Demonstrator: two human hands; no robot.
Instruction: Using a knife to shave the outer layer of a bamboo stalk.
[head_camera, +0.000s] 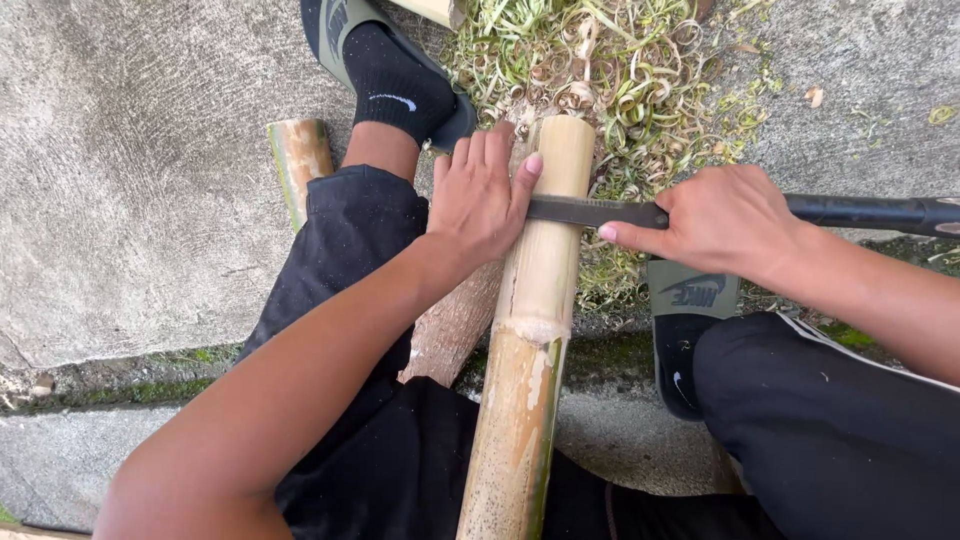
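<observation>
Two hands, left (482, 195) flat on bamboo pole (530, 310), right (722, 220) gripping blade (590, 211)

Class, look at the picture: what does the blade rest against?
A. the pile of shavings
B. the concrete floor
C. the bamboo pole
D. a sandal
C: the blade, held in the right hand, lies across the bamboo pole, which the left hand steadies.
</observation>
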